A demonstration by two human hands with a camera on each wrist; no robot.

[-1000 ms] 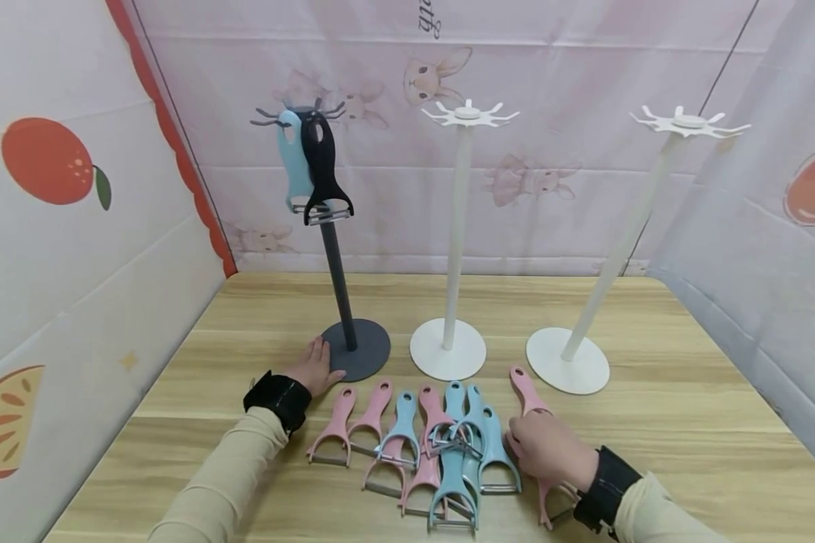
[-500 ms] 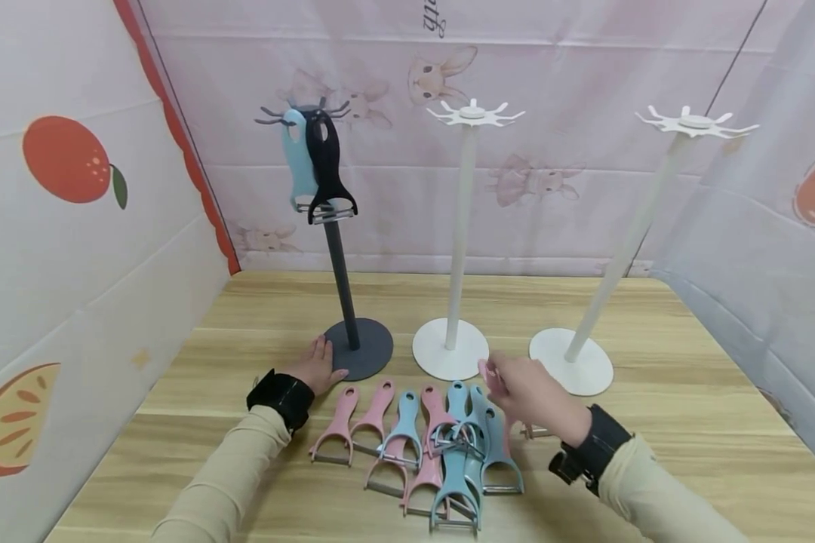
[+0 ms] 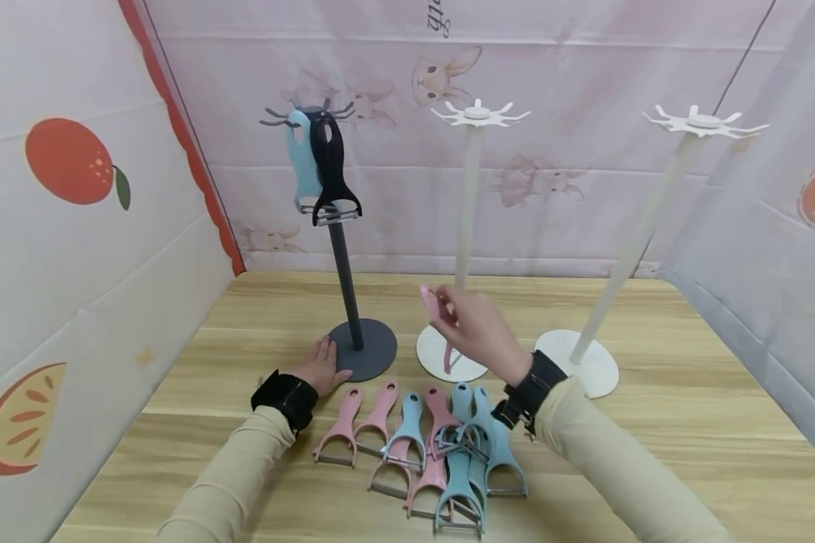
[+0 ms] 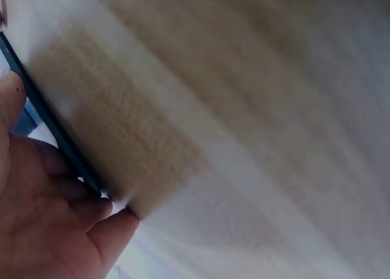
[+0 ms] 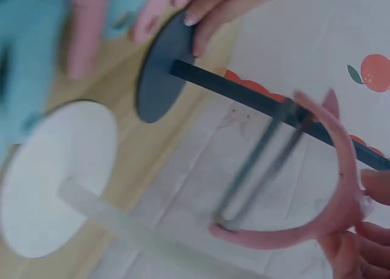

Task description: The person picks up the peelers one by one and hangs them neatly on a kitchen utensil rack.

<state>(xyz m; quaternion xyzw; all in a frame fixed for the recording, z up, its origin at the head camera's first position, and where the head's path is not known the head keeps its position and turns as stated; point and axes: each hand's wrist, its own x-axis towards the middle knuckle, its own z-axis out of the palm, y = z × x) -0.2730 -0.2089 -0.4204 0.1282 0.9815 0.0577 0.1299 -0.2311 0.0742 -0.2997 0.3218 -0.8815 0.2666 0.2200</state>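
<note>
My right hand [image 3: 478, 332] pinches a pink peeler [image 3: 429, 302] by its handle, raised in front of the middle white stand [image 3: 470, 204]. In the right wrist view the peeler's forked head [image 5: 341, 212] and its metal blade show clearly. My left hand [image 3: 317, 367] rests with extended fingers on the edge of the dark grey stand's round base [image 3: 378, 351]. From that stand's hooks hang a light blue peeler [image 3: 303, 162] and a black peeler [image 3: 329, 166]. Several pink peelers [image 3: 349, 415] and blue peelers [image 3: 458, 483] lie in an overlapping row near the table's front.
A second white stand [image 3: 635, 241] with bare hooks leans in view at the right. The wooden table [image 3: 244, 317] runs back to a printed cloth backdrop [image 3: 380, 226], with cloth sides left and right.
My right hand has lifted the pink peeler off the table at the right and carried it up and left, in front of the middle stand. My left hand has stayed on the dark base.
</note>
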